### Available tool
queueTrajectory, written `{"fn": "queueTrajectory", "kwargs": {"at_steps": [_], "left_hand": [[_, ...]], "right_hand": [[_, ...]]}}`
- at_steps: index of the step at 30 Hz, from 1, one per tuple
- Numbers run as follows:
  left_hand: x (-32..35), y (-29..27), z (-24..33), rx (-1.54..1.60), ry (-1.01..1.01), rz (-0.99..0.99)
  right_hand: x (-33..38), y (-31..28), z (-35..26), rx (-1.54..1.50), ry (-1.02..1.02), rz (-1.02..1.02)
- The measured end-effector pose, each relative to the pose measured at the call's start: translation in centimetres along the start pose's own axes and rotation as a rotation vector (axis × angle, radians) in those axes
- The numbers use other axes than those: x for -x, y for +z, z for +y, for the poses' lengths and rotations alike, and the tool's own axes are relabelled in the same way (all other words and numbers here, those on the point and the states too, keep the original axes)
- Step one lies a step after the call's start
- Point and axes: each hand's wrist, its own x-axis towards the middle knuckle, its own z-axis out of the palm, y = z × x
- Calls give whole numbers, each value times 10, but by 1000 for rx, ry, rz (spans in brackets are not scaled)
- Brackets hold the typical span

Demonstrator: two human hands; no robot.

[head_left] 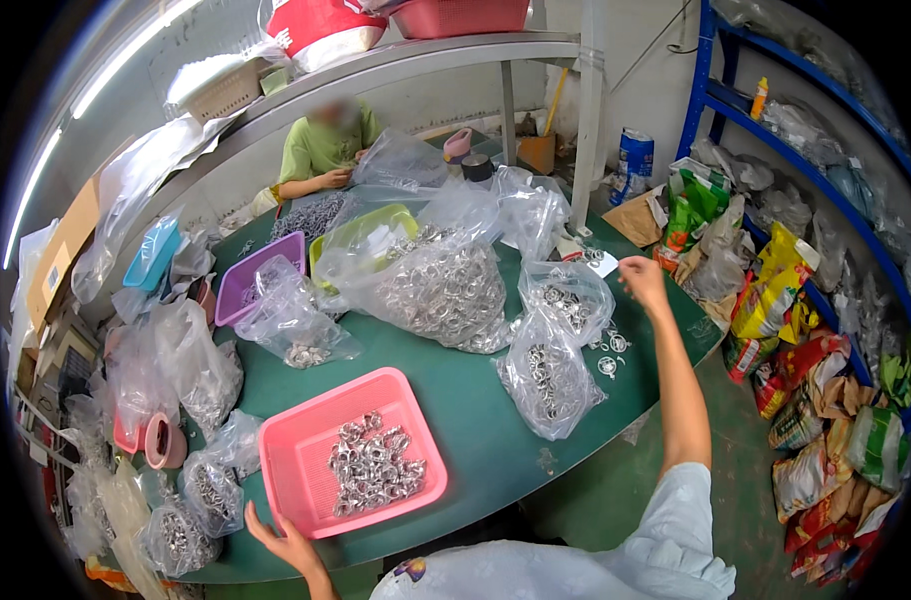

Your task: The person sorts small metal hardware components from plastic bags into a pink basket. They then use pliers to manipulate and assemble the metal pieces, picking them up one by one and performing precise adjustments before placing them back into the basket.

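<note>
My left hand (283, 547) is open, fingers spread, beside the near left corner of a pink plastic basket (275, 455). Shiny silver metal pieces (375, 465), ring-like in shape, lie heaped in that basket. On the far right of the table, my right hand (643, 282) has its fingers curled at the edge of a small white card (602, 264) and seems to pinch it. Below that hand a few loose silver pieces (610, 355) lie on the green tabletop (445, 400). Two clear bags of metal pieces (545, 375) stand just left of them.
A large clear bag of silver pieces (435, 290) fills the table's middle, near a purple basket (230, 290) and a green basket (320, 260). Another person (325, 150) sits across the table. More bags crowd the left side. Blue shelving (775, 130) and piled sacks (775, 290) stand right.
</note>
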Motion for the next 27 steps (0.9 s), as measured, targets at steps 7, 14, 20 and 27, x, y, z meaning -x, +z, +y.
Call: {"fn": "queueTrajectory", "kwargs": {"at_steps": [7,14,20,27], "left_hand": [[-12,26,52,-262,269,-576],[-3,38,54,-270,194,-701],[8,47,45,-289,206,-595],[13,56,54,-364,232,-508]], "right_hand": [[-69,88,55,616,-50,-116],[-74,102,45,606,-225,-315],[-74,108,41,267,-108,-142],[-95,68,50,-422,-127,59]]}}
